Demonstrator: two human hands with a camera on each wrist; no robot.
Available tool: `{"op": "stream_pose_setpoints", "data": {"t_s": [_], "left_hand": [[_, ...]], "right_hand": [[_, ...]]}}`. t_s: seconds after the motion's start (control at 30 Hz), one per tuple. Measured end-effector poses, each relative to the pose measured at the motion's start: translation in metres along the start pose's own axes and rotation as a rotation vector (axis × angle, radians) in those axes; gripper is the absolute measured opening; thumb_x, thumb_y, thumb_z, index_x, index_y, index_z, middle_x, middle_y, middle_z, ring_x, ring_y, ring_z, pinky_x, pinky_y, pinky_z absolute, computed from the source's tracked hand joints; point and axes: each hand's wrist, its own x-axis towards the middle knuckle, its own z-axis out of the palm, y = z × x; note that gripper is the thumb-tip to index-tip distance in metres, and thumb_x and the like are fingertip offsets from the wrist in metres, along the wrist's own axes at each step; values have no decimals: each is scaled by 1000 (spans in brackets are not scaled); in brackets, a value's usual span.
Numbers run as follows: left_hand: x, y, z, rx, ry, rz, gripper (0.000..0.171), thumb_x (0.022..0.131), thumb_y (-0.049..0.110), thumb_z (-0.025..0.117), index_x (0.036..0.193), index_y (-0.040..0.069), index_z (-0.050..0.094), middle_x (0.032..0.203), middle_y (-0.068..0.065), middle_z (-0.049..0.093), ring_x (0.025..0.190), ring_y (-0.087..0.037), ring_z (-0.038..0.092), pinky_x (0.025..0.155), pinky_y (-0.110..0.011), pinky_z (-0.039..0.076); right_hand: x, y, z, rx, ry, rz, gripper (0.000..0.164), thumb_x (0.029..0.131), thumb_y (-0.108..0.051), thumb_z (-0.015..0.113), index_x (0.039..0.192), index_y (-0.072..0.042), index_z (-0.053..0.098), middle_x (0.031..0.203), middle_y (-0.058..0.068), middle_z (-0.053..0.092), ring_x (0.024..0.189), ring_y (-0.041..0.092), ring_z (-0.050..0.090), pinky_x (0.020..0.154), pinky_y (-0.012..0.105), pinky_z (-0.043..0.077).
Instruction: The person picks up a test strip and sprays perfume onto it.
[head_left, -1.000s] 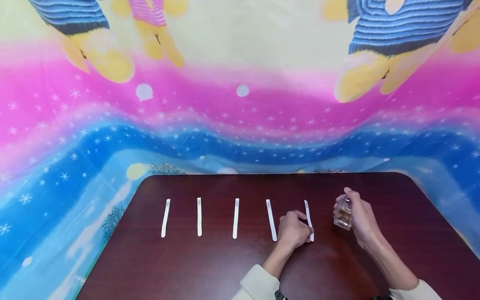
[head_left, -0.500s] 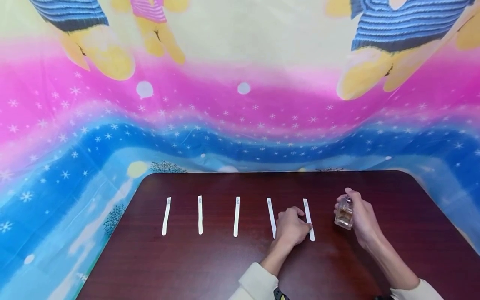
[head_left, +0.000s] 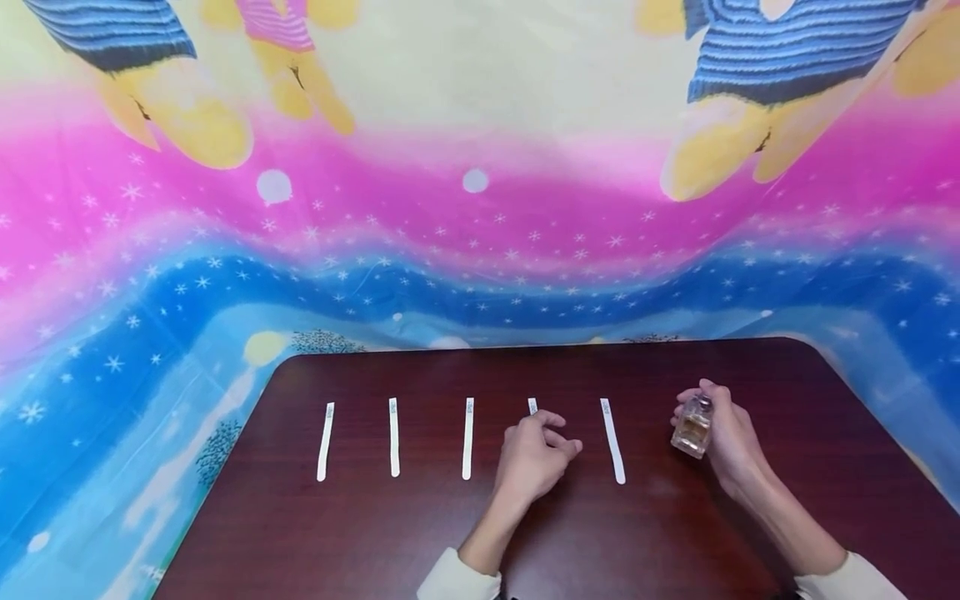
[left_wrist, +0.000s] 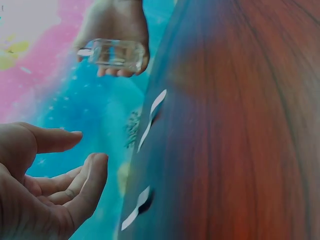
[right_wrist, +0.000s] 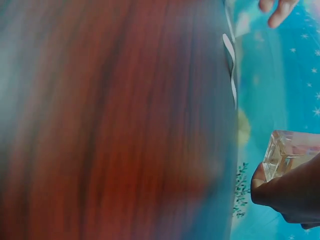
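My right hand (head_left: 731,437) grips a clear glass perfume bottle (head_left: 692,427) with amber liquid, held above the right part of the table. In the left wrist view the perfume bottle (left_wrist: 117,54) lies across that hand's fingers. My left hand (head_left: 534,457) hovers over the fourth paper strip (head_left: 532,406), hiding most of it. Its fingers (left_wrist: 92,182) are loosely bent, thumb apart from them, and nothing is between them. To its right lies the rightmost white paper strip (head_left: 612,442), slightly tilted, with small print at its far end.
More white strips lie in a row to the left: one at the far left (head_left: 326,442), another (head_left: 394,437), and a third (head_left: 468,438). The dark red-brown table (head_left: 360,542) ends at a printed cloth backdrop (head_left: 480,267).
The left hand has let go of the rightmost strip and moved left, over the fourth strip. The right hand still holds the perfume bottle in nearly the same place.
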Motion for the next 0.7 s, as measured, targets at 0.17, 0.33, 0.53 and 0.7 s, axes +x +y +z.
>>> {"op": "stream_pose_setpoints", "data": {"t_s": [0.17,0.33,0.53,0.7], "left_hand": [[-5,-2,-23,-20,19,21,34,89,20,86,118,7,75,78,6,77,62,-3,67,67,-23,55],[-10,-10,-46,-137,26,-11,34,90,13,83,120,2,74,84,-4,79,65,-24,77,60,-25,60],[-18,-27,-86,-157,70,-55,38,93,17,83,127,3,71,91,-7,78,73,-29,79,65,-35,66],[-30,-47,-118,-169,122,-106,39,95,17,82,130,3,70,95,-11,77,80,-26,78,69,-35,68]], "right_hand": [[3,2,-10,-15,0,11,48,116,-52,33,101,-23,67,93,-9,69,91,8,74,77,29,66],[5,12,-18,-85,-6,11,48,117,-50,29,105,-17,63,96,-7,69,93,7,73,78,27,64],[12,27,-22,-260,-98,-89,48,118,-27,19,113,-2,60,100,-3,73,94,5,70,76,25,61],[15,30,-32,-407,-169,-167,53,119,-25,20,123,10,61,115,2,77,105,-5,69,86,15,58]]}}
